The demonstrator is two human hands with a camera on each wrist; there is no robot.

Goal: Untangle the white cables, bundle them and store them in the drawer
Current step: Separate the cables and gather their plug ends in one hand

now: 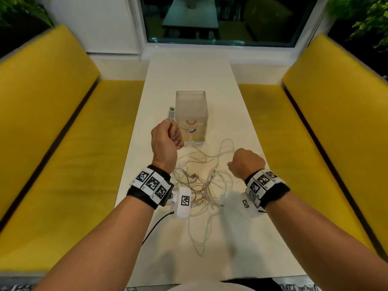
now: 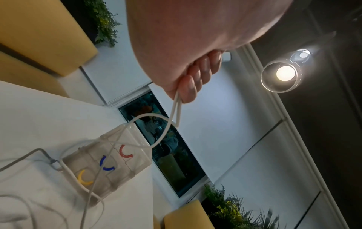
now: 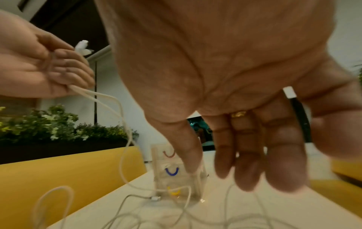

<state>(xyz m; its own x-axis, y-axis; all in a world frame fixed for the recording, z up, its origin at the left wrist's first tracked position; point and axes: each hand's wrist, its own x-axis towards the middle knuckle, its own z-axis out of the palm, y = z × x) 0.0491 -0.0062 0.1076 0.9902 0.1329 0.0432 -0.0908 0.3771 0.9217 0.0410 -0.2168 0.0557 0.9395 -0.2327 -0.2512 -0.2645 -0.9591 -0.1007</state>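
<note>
A tangle of white cables [image 1: 201,185] lies on the white table [image 1: 189,76] between my wrists. My left hand [image 1: 168,139] is raised and grips one white cable [image 2: 166,128] in its fist. The cable's plug end [image 1: 171,112] sticks up above the fist, and two strands hang down to the table. My right hand [image 1: 245,162] hovers over the tangle's right side with fingers [image 3: 245,155] hanging straight down, holding no cable. A black band with a white tab [image 3: 297,111] lies by its thumb. Behind stands a translucent drawer unit [image 1: 191,110] with red, blue and yellow handles, all drawers closed.
Yellow benches [image 1: 63,143] [image 1: 315,133] flank the narrow table on both sides. A window [image 1: 220,17] and white sill close off the far end. Another cable plug [image 2: 54,164] lies against the drawer unit's front. Bare tabletop shows beyond the unit.
</note>
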